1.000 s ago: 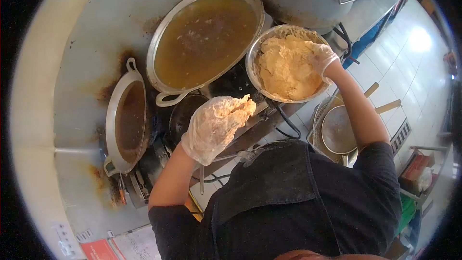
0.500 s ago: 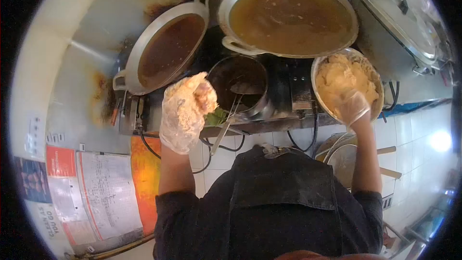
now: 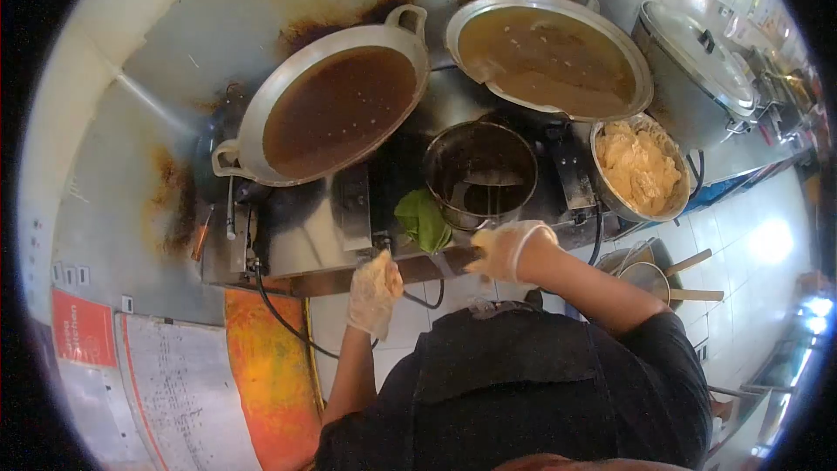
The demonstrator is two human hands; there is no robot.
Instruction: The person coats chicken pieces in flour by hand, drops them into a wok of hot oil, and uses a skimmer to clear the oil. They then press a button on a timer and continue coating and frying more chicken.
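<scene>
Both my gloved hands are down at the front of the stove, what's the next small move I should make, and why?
Probably raise the left hand from the front edge of the stove to over the near wok. Its glove looks caked yellow, the wok's dark oil holds only specks, and the right hand sits low by the small pot, away from the batter bowl.

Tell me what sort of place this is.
Probably a commercial kitchen's frying station: a wok of dark liquid and a wok of paler liquid sit on a stained steel stove, a metal bowl of dough beside them; the left hand and right hand wear disposable gloves.
</scene>
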